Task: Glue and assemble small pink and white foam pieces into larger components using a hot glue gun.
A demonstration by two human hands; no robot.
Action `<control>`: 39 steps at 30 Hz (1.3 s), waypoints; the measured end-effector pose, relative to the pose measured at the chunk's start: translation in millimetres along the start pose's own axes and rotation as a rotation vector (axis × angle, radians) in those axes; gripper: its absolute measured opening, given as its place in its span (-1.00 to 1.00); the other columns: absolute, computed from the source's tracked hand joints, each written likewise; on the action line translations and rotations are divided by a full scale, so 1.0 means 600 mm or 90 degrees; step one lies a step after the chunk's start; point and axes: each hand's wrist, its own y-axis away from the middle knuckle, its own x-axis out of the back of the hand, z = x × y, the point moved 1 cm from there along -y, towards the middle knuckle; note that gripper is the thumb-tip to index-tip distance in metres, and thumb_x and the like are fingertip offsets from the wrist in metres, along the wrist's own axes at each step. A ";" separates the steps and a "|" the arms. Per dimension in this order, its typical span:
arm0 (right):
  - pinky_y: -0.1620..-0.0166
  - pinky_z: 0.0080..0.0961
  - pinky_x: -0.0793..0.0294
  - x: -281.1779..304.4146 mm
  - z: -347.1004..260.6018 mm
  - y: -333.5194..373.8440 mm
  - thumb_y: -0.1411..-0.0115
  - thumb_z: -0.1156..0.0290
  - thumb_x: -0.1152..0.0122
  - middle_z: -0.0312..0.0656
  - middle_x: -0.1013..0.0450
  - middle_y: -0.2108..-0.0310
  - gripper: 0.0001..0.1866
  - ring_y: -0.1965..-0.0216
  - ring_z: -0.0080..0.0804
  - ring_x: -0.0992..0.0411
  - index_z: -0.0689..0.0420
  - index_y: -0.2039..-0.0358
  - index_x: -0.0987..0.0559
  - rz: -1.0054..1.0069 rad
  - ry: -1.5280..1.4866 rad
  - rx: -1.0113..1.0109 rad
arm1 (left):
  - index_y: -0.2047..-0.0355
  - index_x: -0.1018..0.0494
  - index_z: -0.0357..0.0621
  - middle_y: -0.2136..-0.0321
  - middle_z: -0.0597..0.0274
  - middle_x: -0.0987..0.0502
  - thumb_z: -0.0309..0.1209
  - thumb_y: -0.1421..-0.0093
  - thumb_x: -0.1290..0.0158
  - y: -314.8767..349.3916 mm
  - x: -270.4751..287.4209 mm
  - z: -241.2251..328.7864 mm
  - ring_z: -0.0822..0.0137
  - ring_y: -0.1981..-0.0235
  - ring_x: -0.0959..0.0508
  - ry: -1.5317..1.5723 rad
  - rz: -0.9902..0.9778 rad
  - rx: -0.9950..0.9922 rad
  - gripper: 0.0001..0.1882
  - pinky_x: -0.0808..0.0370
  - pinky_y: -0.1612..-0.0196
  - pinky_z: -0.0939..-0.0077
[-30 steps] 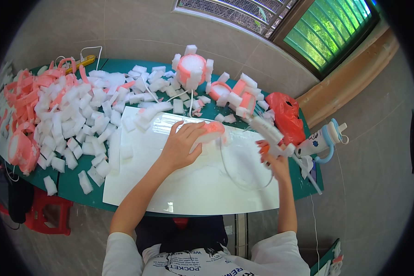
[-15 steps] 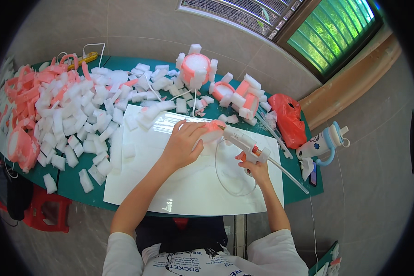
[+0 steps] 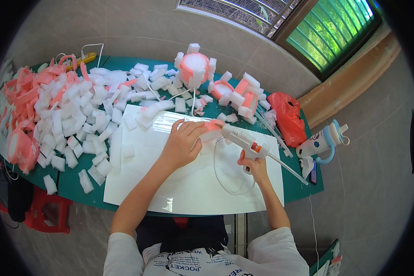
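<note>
My right hand (image 3: 255, 168) is wrapped round the handle of a white hot glue gun (image 3: 239, 138), a clear glue stick (image 3: 287, 169) jutting from its back. The gun's nozzle points up and left, at the pink top of a small pink and white foam piece (image 3: 210, 131). My left hand (image 3: 183, 143) grips that piece from its left side, fingers over the top and thumb below. Both hands are above a glossy white board (image 3: 207, 188) on the table. The gun's white cord loops beneath it onto the board.
Loose white foam blocks (image 3: 87, 133) and pink foam strips (image 3: 25, 92) heap on the left of the green table (image 3: 80, 188). Foam-covered pink rounds (image 3: 193, 66) stand at the back. Rightward are a red plastic bag (image 3: 287, 117), spare glue sticks (image 3: 273, 132), a bottle (image 3: 315, 142) and a phone (image 3: 313, 174).
The glue gun has shifted slightly left and up along the pink edge, with its nozzle still close to the foam piece. My left hand has barely moved.
</note>
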 end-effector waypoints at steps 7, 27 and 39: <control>0.48 -0.63 -0.24 0.010 0.002 0.001 0.30 0.56 -0.19 -0.36 -0.34 0.58 -0.80 0.52 -0.59 -0.32 0.13 0.55 -0.44 0.009 0.021 -0.031 | 0.16 -0.41 -0.17 0.07 0.15 -0.42 -0.55 0.02 0.07 -0.005 -0.003 0.004 0.18 0.04 -0.37 0.006 -0.008 0.004 -0.66 -0.09 -0.13 0.15; 0.35 -0.57 -0.35 0.010 -0.013 -0.002 0.32 0.57 -0.16 -0.28 -0.41 0.54 -0.84 0.41 -0.50 -0.38 0.18 0.59 -0.45 -0.068 0.003 -0.037 | 0.13 -0.41 -0.20 0.07 0.13 -0.43 -0.58 0.03 0.09 -0.008 0.006 0.009 0.16 0.05 -0.38 0.001 -0.018 0.002 -0.62 -0.08 -0.16 0.16; 0.35 -0.46 -0.40 0.034 -0.030 0.002 0.30 0.56 -0.12 -0.11 -0.48 0.54 -0.63 0.49 -0.33 -0.41 0.21 0.35 -0.60 -0.083 0.120 -0.013 | 0.17 -0.41 -0.18 0.10 0.18 -0.43 -0.56 0.03 0.06 -0.006 0.001 0.003 0.21 0.07 -0.40 -0.015 0.002 -0.017 -0.66 -0.11 -0.12 0.14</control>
